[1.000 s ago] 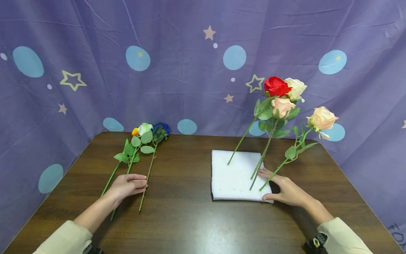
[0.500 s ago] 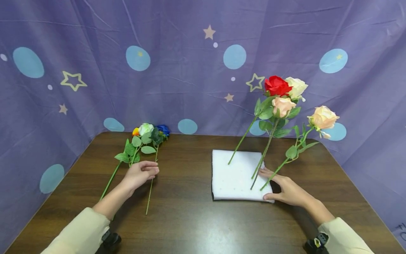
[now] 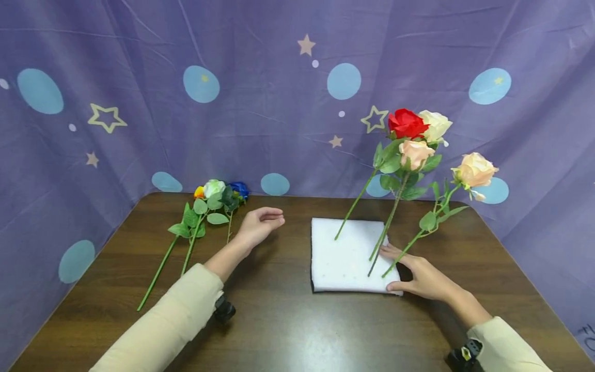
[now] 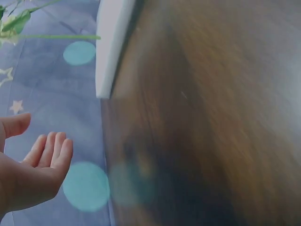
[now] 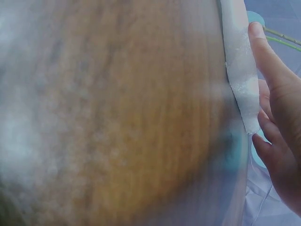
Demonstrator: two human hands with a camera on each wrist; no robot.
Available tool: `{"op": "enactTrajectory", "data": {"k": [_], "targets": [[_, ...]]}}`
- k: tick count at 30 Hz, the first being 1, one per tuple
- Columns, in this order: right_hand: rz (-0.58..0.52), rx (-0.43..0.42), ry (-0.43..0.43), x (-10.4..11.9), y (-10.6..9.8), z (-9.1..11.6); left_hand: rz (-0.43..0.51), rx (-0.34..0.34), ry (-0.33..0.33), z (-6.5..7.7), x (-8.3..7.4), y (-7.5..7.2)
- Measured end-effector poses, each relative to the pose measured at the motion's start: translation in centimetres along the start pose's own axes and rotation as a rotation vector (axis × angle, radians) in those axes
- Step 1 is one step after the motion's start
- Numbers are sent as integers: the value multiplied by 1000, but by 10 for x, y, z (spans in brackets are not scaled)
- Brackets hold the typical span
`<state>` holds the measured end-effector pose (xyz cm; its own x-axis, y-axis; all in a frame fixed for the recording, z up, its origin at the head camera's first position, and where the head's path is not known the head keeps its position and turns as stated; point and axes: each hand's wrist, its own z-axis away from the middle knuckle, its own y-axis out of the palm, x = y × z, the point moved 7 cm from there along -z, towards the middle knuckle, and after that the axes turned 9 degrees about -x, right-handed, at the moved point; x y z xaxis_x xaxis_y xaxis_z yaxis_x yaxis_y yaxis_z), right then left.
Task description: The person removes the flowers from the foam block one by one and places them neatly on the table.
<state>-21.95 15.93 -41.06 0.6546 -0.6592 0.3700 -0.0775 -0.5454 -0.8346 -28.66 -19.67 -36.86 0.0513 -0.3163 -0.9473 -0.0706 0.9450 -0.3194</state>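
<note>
My left hand [image 3: 262, 226] is over the table between the loose flowers and the foam block, holding nothing. Its fingers are loosely bent, with the thumb apart from them in the left wrist view. My right hand [image 3: 418, 277] rests at the right edge of the white foam block [image 3: 332, 258], thumb and fingers spread along it. In the right wrist view the foam's side [image 5: 239, 61] runs right beside those fingers. Leaning to the right, a red rose [image 3: 407, 124], a cream rose [image 3: 435, 126], a pink rose [image 3: 416, 154] and a peach rose [image 3: 475, 169] stand with stems in the foam.
At the table's left lie a blue flower [image 3: 239, 190], a pale green-white flower [image 3: 214, 187] and an orange-yellow flower [image 3: 199, 192], their stems towards me. A purple patterned curtain [image 3: 279, 139] hangs behind the brown wooden table [image 3: 279, 325].
My left hand has moved right and away from me, leaving the loose stems. The blue flower's stem shifted slightly right in the first half second. My right hand and the foam stay put.
</note>
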Motion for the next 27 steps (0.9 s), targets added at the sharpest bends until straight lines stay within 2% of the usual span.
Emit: {"op": "enactTrajectory", "data": {"k": [7, 12, 21, 27], "targets": [[-3, -4, -11, -1, 0, 0, 54, 49, 28, -6, -21, 46], [-1, -10, -3, -1, -1, 0, 58, 70, 50, -6, -31, 73], [21, -28, -24, 0, -3, 0, 10, 114, 78, -16, -46, 103], [12, -21, -14, 0, -1, 0, 68, 148, 77, -23, -55, 121]]}}
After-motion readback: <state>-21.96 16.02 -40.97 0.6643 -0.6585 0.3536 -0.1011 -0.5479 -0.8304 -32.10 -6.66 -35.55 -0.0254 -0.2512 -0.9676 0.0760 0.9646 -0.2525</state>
